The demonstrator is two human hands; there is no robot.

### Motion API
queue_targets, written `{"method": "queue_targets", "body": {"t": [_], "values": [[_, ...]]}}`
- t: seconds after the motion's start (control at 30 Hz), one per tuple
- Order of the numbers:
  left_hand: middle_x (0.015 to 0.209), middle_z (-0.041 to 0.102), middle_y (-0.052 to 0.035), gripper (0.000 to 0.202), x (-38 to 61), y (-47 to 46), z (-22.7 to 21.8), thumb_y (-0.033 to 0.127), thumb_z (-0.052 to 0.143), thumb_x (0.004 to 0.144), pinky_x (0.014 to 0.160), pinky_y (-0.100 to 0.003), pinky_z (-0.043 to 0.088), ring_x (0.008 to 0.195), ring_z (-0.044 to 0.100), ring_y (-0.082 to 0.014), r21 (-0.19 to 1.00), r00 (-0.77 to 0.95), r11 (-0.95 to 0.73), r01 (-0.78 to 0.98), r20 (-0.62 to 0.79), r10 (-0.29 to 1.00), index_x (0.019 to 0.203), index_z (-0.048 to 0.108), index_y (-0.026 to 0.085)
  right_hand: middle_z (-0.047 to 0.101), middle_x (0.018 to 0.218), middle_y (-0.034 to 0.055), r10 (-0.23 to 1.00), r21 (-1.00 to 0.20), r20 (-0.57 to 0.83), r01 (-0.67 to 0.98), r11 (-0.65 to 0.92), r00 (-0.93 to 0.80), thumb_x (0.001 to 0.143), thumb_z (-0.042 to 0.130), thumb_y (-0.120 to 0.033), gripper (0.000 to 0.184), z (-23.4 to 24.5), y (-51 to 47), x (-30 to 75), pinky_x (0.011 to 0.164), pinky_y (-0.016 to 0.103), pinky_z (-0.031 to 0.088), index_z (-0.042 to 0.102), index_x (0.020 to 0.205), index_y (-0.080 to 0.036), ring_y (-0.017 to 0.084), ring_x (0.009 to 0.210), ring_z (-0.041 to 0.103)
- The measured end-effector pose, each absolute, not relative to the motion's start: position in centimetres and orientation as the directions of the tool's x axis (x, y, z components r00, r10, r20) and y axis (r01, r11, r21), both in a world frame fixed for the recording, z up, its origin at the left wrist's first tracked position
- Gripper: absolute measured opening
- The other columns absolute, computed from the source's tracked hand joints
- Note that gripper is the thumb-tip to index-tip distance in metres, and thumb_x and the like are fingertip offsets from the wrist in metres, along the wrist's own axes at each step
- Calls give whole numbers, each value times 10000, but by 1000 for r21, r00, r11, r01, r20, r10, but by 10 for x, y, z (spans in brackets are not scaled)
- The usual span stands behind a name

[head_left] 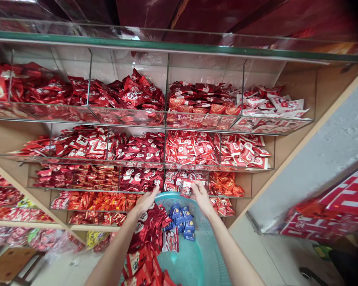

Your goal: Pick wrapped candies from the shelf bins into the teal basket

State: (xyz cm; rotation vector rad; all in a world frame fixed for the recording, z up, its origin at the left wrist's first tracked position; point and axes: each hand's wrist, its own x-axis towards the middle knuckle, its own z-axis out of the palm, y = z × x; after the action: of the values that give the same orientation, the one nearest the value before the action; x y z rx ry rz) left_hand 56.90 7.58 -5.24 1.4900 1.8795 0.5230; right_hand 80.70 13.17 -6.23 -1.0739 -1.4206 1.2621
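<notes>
A teal mesh basket (204, 254) sits in front of me, holding dark red packets (147, 232), blue packets (182, 220) and several red-and-white ones. My left hand (145, 200) reaches over the basket toward the shelf bins, fingers stretched out, holding nothing I can see. At the front of a bin in the third tier, my right hand (200, 195) pinches a small red-and-white packet (186, 190). Clear-walled bins (167, 119) full of red snack packets fill the tiered shelf ahead.
More packet bins run along the left (6, 198). A grey wall (331, 147) and red-and-white boxes (343, 202) stand at the right. A brown wooden stool (8, 264) sits low left on the pale floor.
</notes>
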Motion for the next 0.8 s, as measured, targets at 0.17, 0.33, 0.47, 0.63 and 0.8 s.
{"method": "queue_targets", "body": {"t": [0.17,0.33,0.47,0.63,0.8], "values": [[1230,542,3,730,568,77,-55,712,157,757,991,-321,288,1193,438,-254,682,-124,266,681,-251,960,1166,575,275,569,871,-19,844,-928,-286,-88,-362,-453,774,487,-492,280,-67,123,801,625,313,515,398,917,-269,130,712,582],[1223,550,7,722,567,79,-59,712,144,757,988,-340,298,1172,460,-256,688,-124,259,678,-240,963,1140,591,294,603,889,-11,650,-947,-293,118,-300,-701,657,649,-471,394,-66,117,815,571,243,507,499,929,-230,114,731,585],[1230,548,9,713,568,79,-57,708,143,761,984,-345,306,1182,447,-259,690,-120,263,674,-249,961,1136,592,300,630,748,-14,506,-932,-358,333,-143,-784,498,753,-426,455,-75,121,824,537,200,475,568,828,-175,109,650,591],[1234,544,5,704,570,77,-54,697,153,768,985,-346,302,1184,442,-264,686,-122,265,677,-251,960,1146,587,292,585,552,-41,449,-687,-567,697,205,-691,450,770,-372,314,-90,121,817,504,212,456,599,617,-169,119,551,566],[1241,538,10,698,567,78,-60,696,153,771,996,-354,289,1188,440,-261,695,-119,255,672,-239,964,1143,587,296,544,488,-32,468,-418,-651,797,437,-598,337,812,-227,332,-89,110,796,637,277,468,494,395,-150,194,655,599]]}}
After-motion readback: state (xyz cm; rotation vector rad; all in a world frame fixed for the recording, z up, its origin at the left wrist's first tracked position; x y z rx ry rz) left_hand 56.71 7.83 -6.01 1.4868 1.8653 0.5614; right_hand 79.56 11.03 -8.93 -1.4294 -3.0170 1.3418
